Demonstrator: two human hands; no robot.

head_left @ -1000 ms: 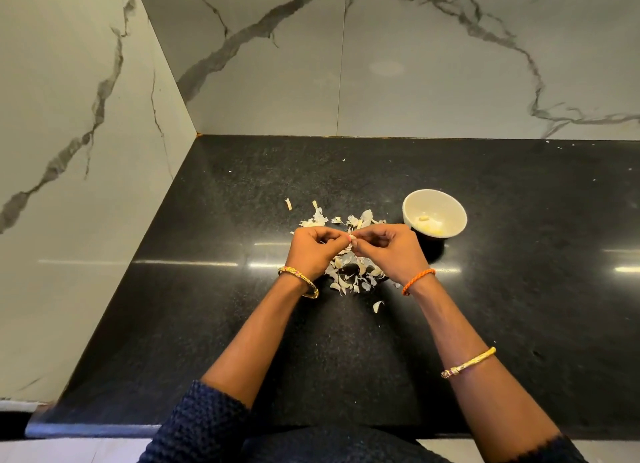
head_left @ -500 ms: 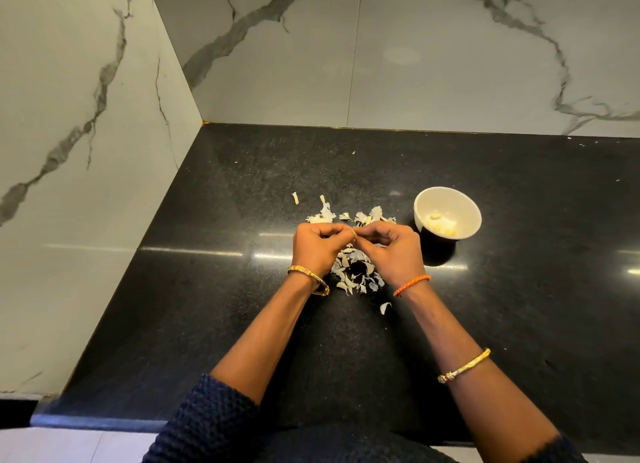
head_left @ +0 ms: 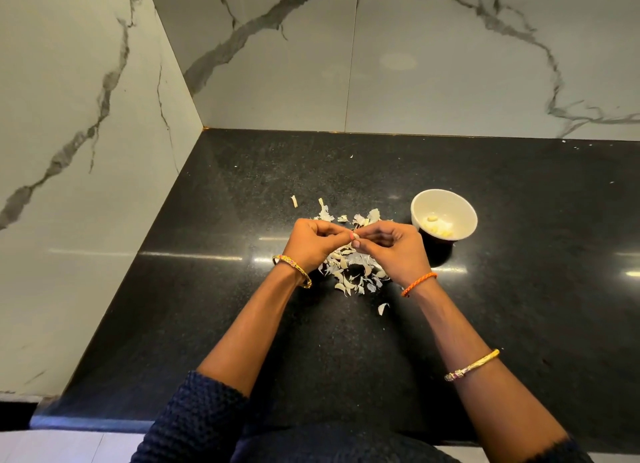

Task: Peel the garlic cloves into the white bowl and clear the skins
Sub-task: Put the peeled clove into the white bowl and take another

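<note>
My left hand [head_left: 313, 243] and my right hand [head_left: 394, 249] meet fingertip to fingertip above the counter and together pinch a small garlic clove [head_left: 354, 236], mostly hidden by the fingers. Directly beneath them lies a pile of pale garlic skins [head_left: 349, 274]. More skins [head_left: 360, 217] lie just beyond the hands. The white bowl [head_left: 465, 217] stands right of my right hand, with several peeled cloves [head_left: 437, 225] inside.
The black speckled countertop [head_left: 519, 289] runs into a corner of marble walls at the back and left. Stray skin flakes lie at the far left [head_left: 294, 201] and near my right wrist [head_left: 382, 308]. The counter's front edge is close to my body.
The view has shifted slightly. Both hands stay together over the skin pile, still working the same clove; the fingers have shifted a little.
</note>
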